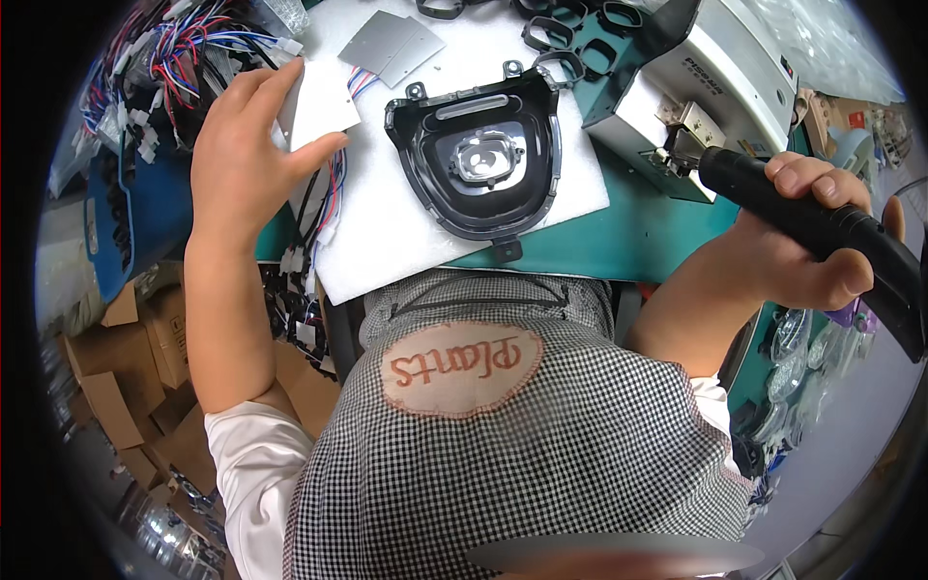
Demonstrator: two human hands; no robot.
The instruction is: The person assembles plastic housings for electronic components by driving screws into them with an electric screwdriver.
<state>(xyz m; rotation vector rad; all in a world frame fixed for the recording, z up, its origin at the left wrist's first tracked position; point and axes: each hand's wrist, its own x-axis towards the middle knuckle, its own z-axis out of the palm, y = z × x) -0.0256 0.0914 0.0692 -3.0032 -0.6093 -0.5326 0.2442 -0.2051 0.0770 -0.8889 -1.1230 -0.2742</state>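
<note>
My left hand (237,159) is at the left side of the white foam sheet (358,261), its thumb and forefinger at the edges of a thin pale square plate (327,104). The ends of its other fingers are hidden. My right hand (812,232) is wrapped round a black electric screwdriver (773,188). The driver's front end meets the pick-up spot of a light grey screw feeder (715,72); its very tip is hard to make out. Between my hands, a black plastic lamp housing (474,208) with a clear lens (485,158) at its middle lies on the foam.
Two thin grey plates (391,46) lie behind the housing, with several black frames (580,39) farther back. Bundled coloured wires (184,48) and a blue bin (140,227) stand at left. Cardboard boxes (135,372) are below. Bagged clear parts (788,367) lie at right.
</note>
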